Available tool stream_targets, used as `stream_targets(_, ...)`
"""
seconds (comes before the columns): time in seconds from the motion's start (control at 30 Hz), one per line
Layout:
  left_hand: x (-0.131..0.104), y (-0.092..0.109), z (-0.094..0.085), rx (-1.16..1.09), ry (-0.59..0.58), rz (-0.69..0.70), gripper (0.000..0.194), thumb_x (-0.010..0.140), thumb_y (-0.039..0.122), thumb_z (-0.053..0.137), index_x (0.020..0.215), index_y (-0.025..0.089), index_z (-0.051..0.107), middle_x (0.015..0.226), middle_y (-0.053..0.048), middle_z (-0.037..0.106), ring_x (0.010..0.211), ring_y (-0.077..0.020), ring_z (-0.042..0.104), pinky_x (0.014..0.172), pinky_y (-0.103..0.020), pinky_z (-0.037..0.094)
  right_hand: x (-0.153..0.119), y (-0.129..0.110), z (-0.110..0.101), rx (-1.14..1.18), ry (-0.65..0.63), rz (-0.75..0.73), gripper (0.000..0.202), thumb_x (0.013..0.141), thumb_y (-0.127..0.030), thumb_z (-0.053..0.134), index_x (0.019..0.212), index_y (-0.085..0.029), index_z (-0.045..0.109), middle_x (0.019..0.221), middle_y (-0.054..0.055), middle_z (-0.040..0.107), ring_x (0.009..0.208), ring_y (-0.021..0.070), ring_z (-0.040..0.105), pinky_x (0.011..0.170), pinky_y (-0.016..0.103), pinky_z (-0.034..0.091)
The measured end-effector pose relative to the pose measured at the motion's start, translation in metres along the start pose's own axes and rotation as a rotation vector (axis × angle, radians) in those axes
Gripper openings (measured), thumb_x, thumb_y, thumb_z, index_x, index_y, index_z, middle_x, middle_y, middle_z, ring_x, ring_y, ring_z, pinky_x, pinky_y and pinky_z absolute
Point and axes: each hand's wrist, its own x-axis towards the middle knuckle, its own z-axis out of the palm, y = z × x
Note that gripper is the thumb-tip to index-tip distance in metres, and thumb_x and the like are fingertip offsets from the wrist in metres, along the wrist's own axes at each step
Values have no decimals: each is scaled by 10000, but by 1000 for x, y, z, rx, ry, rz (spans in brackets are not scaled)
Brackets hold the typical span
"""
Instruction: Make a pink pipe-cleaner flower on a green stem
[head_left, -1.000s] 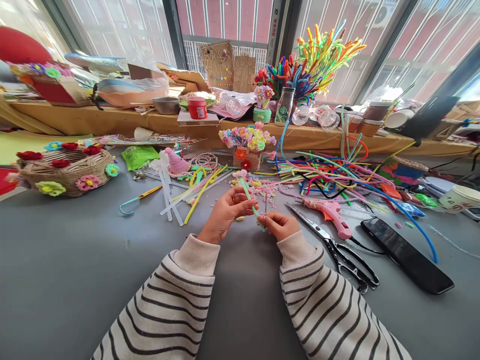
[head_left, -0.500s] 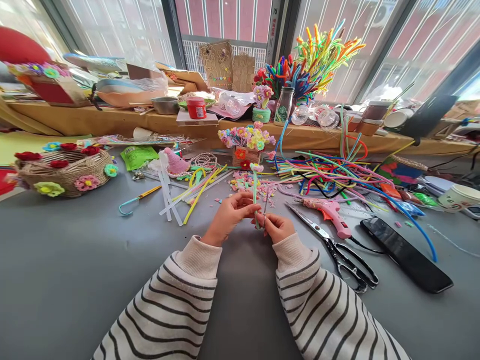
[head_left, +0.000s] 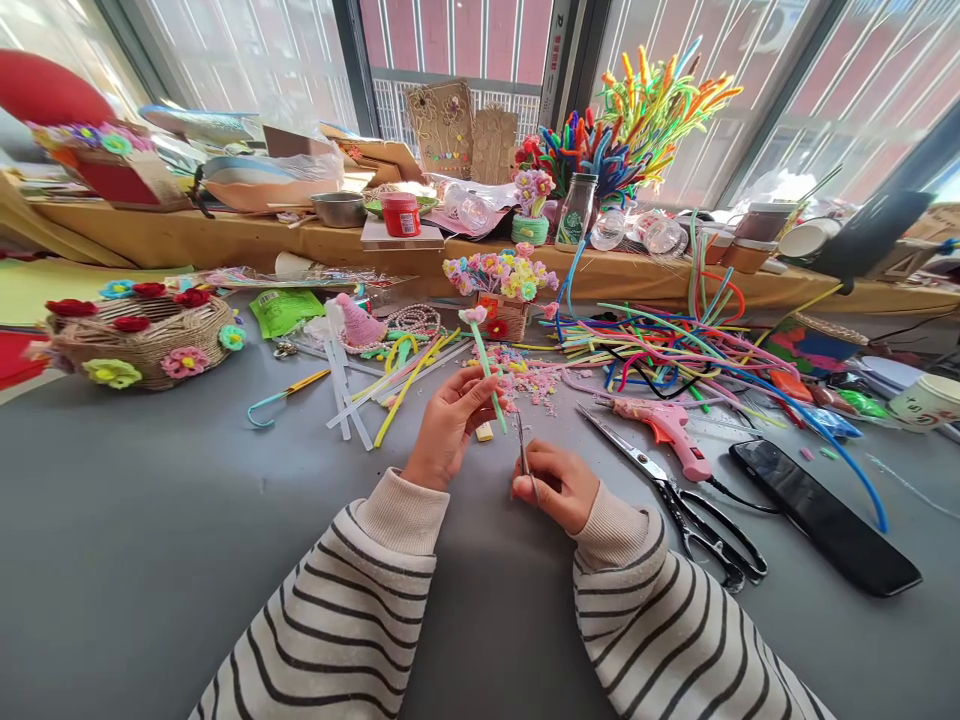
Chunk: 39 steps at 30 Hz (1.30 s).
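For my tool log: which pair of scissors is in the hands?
The small metal scissors in the right hand; the larger, black-handled pair lies on the table beside the pink glue gun.

Your grey table (head_left: 225, 570) carries a pink glue gun (head_left: 688, 450). Around that gun, you have scissors (head_left: 645, 461) just nearer you, a phone (head_left: 825, 520) to its right, heaped pipe cleaners (head_left: 600, 346) behind it and, well to its left, a woven basket (head_left: 150, 355).

Basket (head_left: 148, 350) left of flower stem (head_left: 481, 343), glue gun (head_left: 676, 432) and phone (head_left: 825, 518) right
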Motion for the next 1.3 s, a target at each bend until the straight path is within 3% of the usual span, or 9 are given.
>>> stream_targets(0.6, 2, -3, -4, -78, -80, -8, 176, 621, 204, 573, 796, 183, 565, 606, 53, 543, 525, -18, 489, 516, -136, 381, -2, -7, 3, 74, -99, -67, 398, 699, -487, 405, 539, -149, 542, 611, 15, 460, 490, 72, 379, 456, 198, 311)
stream_targets(1.3, 1, -2, -2, -33, -14, -29, 182, 589, 209, 600, 759, 174, 546, 610, 42, 555, 538, -38, 506, 512, -147, 383, 0, 0, 8, 58, -66, -99, 368, 734, -407, 420, 538, -133, 566, 603, 21, 469, 513, 75, 430, 502, 198, 356)
